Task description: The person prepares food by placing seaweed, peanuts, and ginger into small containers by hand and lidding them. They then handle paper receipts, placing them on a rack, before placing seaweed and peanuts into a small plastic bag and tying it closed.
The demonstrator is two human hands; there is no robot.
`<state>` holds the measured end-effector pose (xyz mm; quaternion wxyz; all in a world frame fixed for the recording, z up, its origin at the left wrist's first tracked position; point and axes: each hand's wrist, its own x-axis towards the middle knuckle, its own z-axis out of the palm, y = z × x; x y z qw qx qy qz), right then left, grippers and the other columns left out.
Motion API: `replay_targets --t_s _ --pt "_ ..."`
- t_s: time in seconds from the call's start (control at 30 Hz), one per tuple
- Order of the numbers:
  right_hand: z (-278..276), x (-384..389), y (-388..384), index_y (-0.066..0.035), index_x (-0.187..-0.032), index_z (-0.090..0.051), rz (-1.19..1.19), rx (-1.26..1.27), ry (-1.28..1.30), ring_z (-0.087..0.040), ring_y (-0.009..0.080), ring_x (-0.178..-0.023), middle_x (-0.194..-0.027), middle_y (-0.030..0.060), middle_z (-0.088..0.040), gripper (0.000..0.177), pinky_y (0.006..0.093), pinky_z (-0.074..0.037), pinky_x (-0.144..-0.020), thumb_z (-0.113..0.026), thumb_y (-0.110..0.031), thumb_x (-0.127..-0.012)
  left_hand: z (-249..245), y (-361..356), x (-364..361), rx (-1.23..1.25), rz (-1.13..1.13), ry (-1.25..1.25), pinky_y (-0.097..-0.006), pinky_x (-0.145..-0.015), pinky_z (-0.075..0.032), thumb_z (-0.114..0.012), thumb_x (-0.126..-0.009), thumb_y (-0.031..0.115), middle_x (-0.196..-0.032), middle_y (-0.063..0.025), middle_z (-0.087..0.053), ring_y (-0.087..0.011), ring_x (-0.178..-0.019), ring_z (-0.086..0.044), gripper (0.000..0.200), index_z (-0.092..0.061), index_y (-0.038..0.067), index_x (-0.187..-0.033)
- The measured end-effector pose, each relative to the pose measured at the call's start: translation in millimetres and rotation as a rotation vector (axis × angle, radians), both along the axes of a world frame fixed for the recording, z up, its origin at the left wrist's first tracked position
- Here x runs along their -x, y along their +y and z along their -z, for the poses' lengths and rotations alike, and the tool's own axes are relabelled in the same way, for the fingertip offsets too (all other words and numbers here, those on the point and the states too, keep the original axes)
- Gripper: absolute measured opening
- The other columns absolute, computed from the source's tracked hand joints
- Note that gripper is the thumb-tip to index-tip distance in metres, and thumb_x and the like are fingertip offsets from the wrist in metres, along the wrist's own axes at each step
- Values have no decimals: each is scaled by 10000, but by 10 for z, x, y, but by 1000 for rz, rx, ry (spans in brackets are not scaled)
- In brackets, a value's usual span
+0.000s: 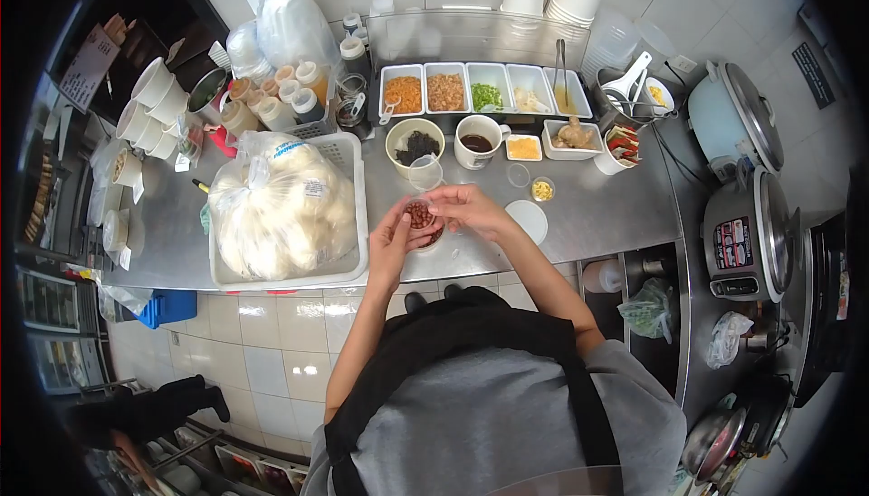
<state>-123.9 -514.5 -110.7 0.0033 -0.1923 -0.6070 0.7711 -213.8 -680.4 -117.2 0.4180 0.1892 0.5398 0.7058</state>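
Holding a small clear cup [419,216] of reddish-brown filling, your left hand [391,241] cradles it from below and from the side, with the fingers wrapped round its wall. Your right hand [469,207] comes in from the other side with its fingers bent down onto the cup's top edge. You cannot tell from here whether they pinch the rim or only rest on it. The cup sits between your two hands, just above the near edge of the steel counter [597,211].

Just beyond your fingertips stands an empty clear tumbler [425,173]. Behind it is a pale bowl [415,144] of dark pieces, and beside that a white mug [477,141] of dark sauce.

Beside your right hand lies a round white lid [528,222]. A little farther out are a tiny cup of yellow bits [542,190] and a small square dish [523,147] of yellow shreds.

Close to the outside of your left hand sits a white basket [358,190] holding a big plastic bag of pale buns [281,211].

Well beyond both hands, a row of white trays [484,89] with orange, brown, green and pale fillings runs along the back of the counter. Two rice cookers [747,233] stand far out past your right hand.
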Motion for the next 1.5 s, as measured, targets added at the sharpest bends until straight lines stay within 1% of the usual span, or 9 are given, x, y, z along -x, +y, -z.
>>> replay_targets --t_s 0.13,0.43,0.63,0.73,0.83,0.93,1.07,1.37,1.5 --pt "-70 69 -19 -61 -1123 -608 274 -157 124 -580 77 -761 -884 18 -632 269 214 -445 -618 -592 -149 -869 -92 -19 -18 15 5 -25 -285 -741 -543 -439 -953 174 -1105 -164 -580 -243 -894 -647 408 -384 -6 -1315" --pt "-211 -120 -267 -18 -958 -644 125 -1467 744 -566 235 -957 -1011 79 -625 249 352 -468 -797 -608 -95 -724 -107 -89 59 -41 15 -194 -295 -740 -546 -365 -977 218 -1072 -178 -597 -258 -900 -645 385 -422 -16 -1277" --pt "-198 -174 -265 -29 -1004 -627 -10 -1605 702 -530 208 -1044 -1061 60 -605 308 367 -438 -837 -588 -107 -709 -194 -77 38 -37 -17 -218 -287 -698 -551 -421 -959 234 -1034 -145 -610 -244 -861 -652 355 -461 -3 -1220" --pt "-142 -199 -226 -43 -1009 -628 -36 -1534 703 -523 224 -1047 -1072 66 -598 266 368 -426 -846 -589 -128 -759 -154 -51 6 44 -17 -17 -274 -688 -552 -457 -944 186 -1018 -132 -618 -218 -840 -654 318 -469 -1 -1201" --pt "-192 -215 -377 -26 -1042 -617 207 -1048 655 -552 259 -1002 -1071 88 -609 249 358 -439 -817 -586 -145 -826 -87 -48 -4 67 -1 29 -256 -690 -550 -476 -931 139 -1003 -121 -624 -199 -817 -655 285 -478 1 -1181" --pt "113 -244 -395 -6 -1058 -596 149 -783 238 -574 258 -955 -1020 130 -615 245 334 -446 -805 -544 -167 -880 -86 -59 -79 122 89 230 -244 -693 -543 -456 -933 111 -1020 -98 -617 -162 -882 -623 281 -463 9 -1195" --pt "228 -387 -408 5 -1070 -573 99 -408 127 -603 153 -840 -935 107 -629 228 271 -466 -735 -513 -135 -900 -50 -95 -158 194 186 337 -233 -661 -525 -478 -926 111 -1026 -79 -617 -126 -919 -599 271 -485 -1 -1172" --pt "90 -604 -510 0 -1105 -534 255 -486 242 -597 166 -697 -836 118 -629 310 282 -471 -635 -601 -141 -837 67 33 -297 223 93 636 -311 -668 -519 -557 -878 92 -897 -155 -658 -214 -800 -656 223 -519 -6 -1074" --pt "42 -724 -408 -1 -1180 -485 279 -585 55 -610 139 -812 -920 104 -625 388 260 -485 -707 -620 -123 -836 45 213 -332 118 142 731 -339 -690 -505 -558 -877 109 -889 -184 -653 -273 -805 -658 228 -517 -16 -1063"
